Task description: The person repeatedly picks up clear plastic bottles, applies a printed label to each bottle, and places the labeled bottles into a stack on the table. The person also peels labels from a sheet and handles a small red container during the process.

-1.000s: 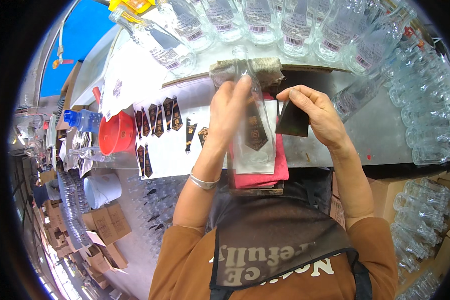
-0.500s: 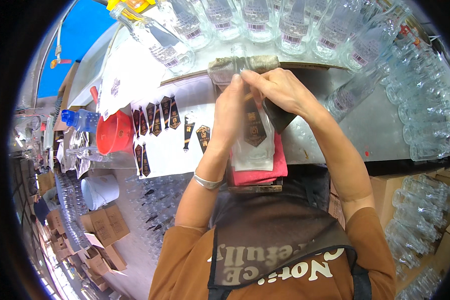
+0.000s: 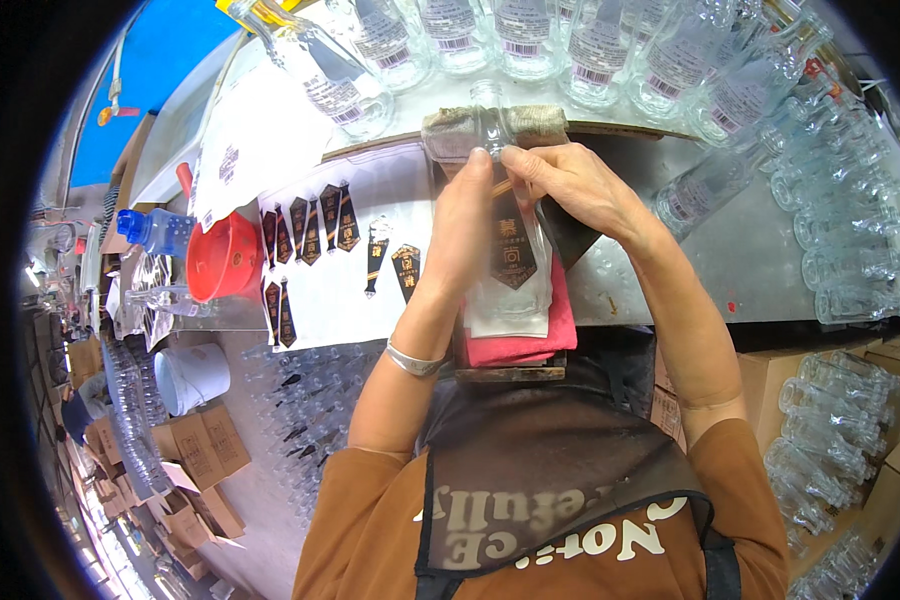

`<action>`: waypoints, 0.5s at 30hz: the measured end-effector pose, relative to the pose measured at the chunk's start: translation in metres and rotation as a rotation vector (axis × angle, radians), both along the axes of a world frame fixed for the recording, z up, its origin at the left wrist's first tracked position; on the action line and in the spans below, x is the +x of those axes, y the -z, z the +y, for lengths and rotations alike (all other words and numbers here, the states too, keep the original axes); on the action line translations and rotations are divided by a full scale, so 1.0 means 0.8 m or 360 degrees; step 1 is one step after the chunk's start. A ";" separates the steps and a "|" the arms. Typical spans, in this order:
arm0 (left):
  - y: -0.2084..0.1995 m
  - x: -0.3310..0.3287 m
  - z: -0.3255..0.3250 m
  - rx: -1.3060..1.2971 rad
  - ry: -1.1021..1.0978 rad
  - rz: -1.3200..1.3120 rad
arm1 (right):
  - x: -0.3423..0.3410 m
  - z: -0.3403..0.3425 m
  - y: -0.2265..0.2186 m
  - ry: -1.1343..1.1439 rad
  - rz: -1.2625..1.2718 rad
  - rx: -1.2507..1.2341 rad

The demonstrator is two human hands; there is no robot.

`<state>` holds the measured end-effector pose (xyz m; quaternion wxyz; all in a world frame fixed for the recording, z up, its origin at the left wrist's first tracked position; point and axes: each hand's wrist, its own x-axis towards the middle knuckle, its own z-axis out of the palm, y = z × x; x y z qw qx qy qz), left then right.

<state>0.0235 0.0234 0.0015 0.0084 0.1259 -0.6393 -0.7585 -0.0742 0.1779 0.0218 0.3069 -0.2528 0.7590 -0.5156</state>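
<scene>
A clear glass bottle (image 3: 518,302) lies before me, its neck resting on a rolled, worn cloth (image 3: 540,124) and its base toward me. On its upper face sits a black, tie-shaped label (image 3: 512,245) with gold marks. My left hand (image 3: 455,225), partly blurred, is closed along the bottle's left side, thumb tip at the shoulder. From the right, my right hand (image 3: 578,185) grips the shoulder with its thumb beside the label's narrow top; some fingertips are hidden. Beneath the bottle are a white sheet (image 3: 480,325) and a folded pink cloth (image 3: 562,325).
Left of the bottle, a white sheet (image 3: 350,285) carries several similar black labels (image 3: 310,230). A red bowl (image 3: 202,275) and blue-capped plastic bottle (image 3: 165,235) stand beyond it. Upright glass bottles (image 3: 530,40) line the back; another bottle (image 3: 695,195) lies at right.
My thumbs have drawn slightly apart at the bottle's shoulder. Both hands keep to the bottle, and the whole view has shifted a little.
</scene>
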 end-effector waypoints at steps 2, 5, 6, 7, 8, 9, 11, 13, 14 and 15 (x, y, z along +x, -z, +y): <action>-0.002 0.001 0.001 0.0001 0.0003 -0.0008 | 0.001 -0.001 0.005 0.0007 -0.0030 -0.0064; 0.014 -0.001 -0.005 0.0166 -0.0069 -0.0134 | 0.011 0.003 0.003 0.0085 -0.0167 -0.0216; 0.019 -0.001 -0.008 0.0256 -0.0109 -0.0195 | 0.017 0.011 -0.007 0.0155 -0.0267 -0.0255; 0.018 0.003 -0.011 0.0294 -0.0140 -0.0180 | 0.020 0.019 -0.012 0.0224 -0.0368 -0.0294; 0.014 0.010 -0.013 0.0331 -0.0169 -0.0168 | 0.021 0.030 -0.013 0.0388 -0.0269 -0.0375; 0.009 0.016 -0.015 0.0368 -0.0199 -0.0157 | 0.025 0.039 -0.016 0.0438 -0.0277 -0.0569; -0.001 0.024 -0.015 0.0301 -0.0164 -0.0091 | 0.031 0.044 -0.033 0.0559 -0.0034 -0.0755; -0.016 0.032 -0.009 0.0196 -0.0185 -0.0038 | 0.032 0.033 -0.044 0.0514 0.0421 -0.0588; -0.017 0.036 -0.008 0.0191 -0.0194 -0.0031 | 0.028 0.026 -0.046 0.0462 0.0694 -0.0488; -0.017 0.039 -0.009 0.0187 -0.0203 -0.0023 | 0.023 0.020 -0.046 0.0497 0.0842 -0.0433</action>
